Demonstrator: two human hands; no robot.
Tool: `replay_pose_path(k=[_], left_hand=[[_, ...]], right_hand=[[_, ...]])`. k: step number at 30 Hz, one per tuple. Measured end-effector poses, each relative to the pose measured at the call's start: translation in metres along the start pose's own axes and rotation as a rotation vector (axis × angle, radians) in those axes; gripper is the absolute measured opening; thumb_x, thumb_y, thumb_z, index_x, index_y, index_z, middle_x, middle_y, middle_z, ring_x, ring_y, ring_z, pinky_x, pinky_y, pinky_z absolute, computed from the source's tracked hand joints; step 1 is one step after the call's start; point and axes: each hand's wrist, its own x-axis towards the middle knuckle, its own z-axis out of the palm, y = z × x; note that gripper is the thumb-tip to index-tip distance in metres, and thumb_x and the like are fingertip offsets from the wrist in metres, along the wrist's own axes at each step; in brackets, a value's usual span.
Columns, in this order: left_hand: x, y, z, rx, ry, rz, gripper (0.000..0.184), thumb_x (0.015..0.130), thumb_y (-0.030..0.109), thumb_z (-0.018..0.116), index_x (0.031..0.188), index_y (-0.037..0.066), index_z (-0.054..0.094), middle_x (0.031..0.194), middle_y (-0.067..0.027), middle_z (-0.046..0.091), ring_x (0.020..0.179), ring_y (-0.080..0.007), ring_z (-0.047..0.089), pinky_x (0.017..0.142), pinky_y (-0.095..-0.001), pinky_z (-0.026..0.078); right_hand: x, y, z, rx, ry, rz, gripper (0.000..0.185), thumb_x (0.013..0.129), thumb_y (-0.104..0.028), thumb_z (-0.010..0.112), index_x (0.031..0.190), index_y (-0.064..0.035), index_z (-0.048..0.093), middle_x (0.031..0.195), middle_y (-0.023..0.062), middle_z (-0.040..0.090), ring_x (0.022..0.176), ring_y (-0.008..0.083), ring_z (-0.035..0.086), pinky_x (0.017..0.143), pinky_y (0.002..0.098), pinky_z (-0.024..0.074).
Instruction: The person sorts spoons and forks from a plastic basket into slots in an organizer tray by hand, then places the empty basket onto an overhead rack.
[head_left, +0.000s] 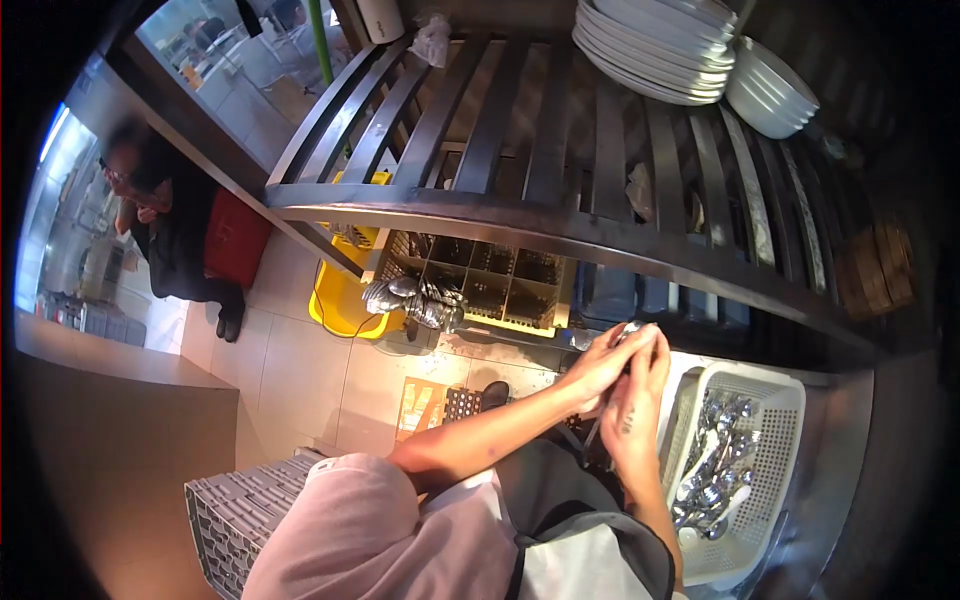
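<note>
Metal cutlery (632, 328) held between both hands (630, 392), beside pale basket (752, 374).

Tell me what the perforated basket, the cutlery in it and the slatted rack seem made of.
Perforated basket: likely plastic, off-white and dull, by its rounded rim and regular holes.
Cutlery: mostly polished metal, probably steel, by bright glints; the white pieces could be plastic or ceramic.
Slatted rack: probably metal, by its smooth sheen.
</note>
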Motion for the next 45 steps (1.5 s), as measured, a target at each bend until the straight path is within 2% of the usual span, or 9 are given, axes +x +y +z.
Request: replay_pose_path(k=[6,12,15,20,23,30,36,43,45], left_hand=[[-0.026,0.031,-0.059,-0.025,0.031,0.085,0.045,0.086,0.039,0.054,0.115,0.005,0.048,0.094,-0.0064,0.056,0.081,-0.0166,0.057,0.072,-0.0300,0.049],[-0.052,0.076,-0.109,-0.219,0.350,0.295,0.016,0.082,0.014,0.062,0.094,0.008,0.054,0.075,-0.0007,0.053,0.057,-0.0108,0.052,0.055,-0.0297,0.049],[-0.058,0.091,-0.137,-0.353,0.323,0.566,0.021,0.080,0.007,0.060,0.099,0.008,0.051,0.073,-0.0015,0.051,0.062,-0.0126,0.052,0.062,-0.0339,0.050],[-0.082,0.129,-0.169,0.152,0.351,0.787,0.030,0.075,-0.002,0.061,0.100,0.007,0.047,0.083,-0.0055,0.052,0.070,-0.0146,0.055,0.073,-0.0352,0.051],[-0.093,0.150,-0.181,0.196,0.351,0.875,0.030,0.074,-0.008,0.057,0.096,0.007,0.045,0.083,-0.0046,0.048,0.076,-0.0135,0.052,0.074,-0.0346,0.051],[-0.057,0.181,-0.250,0.239,0.619,1.147,0.029,0.072,-0.014,0.053,0.092,0.005,0.045,0.083,-0.0024,0.047,0.075,-0.0117,0.049,0.074,-0.0300,0.046],[-0.043,0.197,-0.256,0.608,0.777,0.947,0.031,0.064,-0.005,0.061,0.093,0.001,0.053,0.080,-0.0028,0.057,0.070,-0.0099,0.052,0.069,-0.0235,0.044],[-0.030,0.181,-0.257,1.195,0.431,0.393,0.037,0.061,0.009,0.066,0.096,-0.002,0.056,0.088,-0.0080,0.060,0.078,-0.0169,0.056,0.073,-0.0292,0.046],[-0.018,0.172,-0.280,1.395,0.293,0.509,0.039,0.062,0.010,0.066,0.098,0.000,0.056,0.090,-0.0104,0.060,0.079,-0.0202,0.057,0.075,-0.0304,0.046]], right_hand=[[0.030,-0.026,0.038,0.319,-0.322,-0.136,0.074,0.068,0.010,0.044,0.136,0.0048,0.015,0.141,0.0299,0.002,0.132,0.0421,0.004,0.107,0.0466,0.0084],[0.045,-0.057,0.048,0.418,-0.177,-0.217,0.078,0.073,-0.008,0.062,0.136,0.0020,0.018,0.141,0.0258,0.018,0.128,0.0368,0.028,0.100,0.0395,0.0329],[0.043,-0.037,0.088,0.196,-0.705,-0.023,0.063,0.064,-0.024,0.073,0.115,-0.0008,0.046,0.100,0.0245,0.058,0.094,0.0369,0.057,0.076,0.0367,0.0467],[0.078,-0.031,0.149,0.104,-0.808,-0.232,0.034,0.061,-0.013,0.069,0.088,-0.0014,0.053,0.077,0.0165,0.059,0.076,0.0354,0.058,0.063,0.0411,0.0456],[0.103,-0.036,0.183,0.098,-0.743,-0.441,0.033,0.062,-0.008,0.066,0.091,-0.0050,0.051,0.079,0.0149,0.059,0.076,0.0365,0.056,0.061,0.0427,0.0456],[0.122,-0.012,0.199,0.041,-0.532,-0.339,0.063,0.080,-0.047,0.056,0.125,-0.0053,0.041,0.122,0.0210,0.047,0.114,0.0352,0.044,0.093,0.0383,0.0371],[0.093,0.025,0.164,-0.003,-0.510,-0.136,0.039,0.078,-0.031,0.063,0.107,-0.0054,0.056,0.107,0.0156,0.058,0.099,0.0349,0.054,0.084,0.0391,0.0432],[0.055,0.035,0.149,-0.081,-0.372,-0.255,0.021,0.074,-0.016,0.063,0.090,-0.0040,0.059,0.093,0.0105,0.057,0.090,0.0297,0.054,0.079,0.0377,0.0434],[0.045,0.040,0.150,-0.083,-0.354,-0.233,0.021,0.074,-0.016,0.063,0.090,-0.0039,0.059,0.093,0.0104,0.057,0.090,0.0296,0.054,0.078,0.0375,0.0435]])
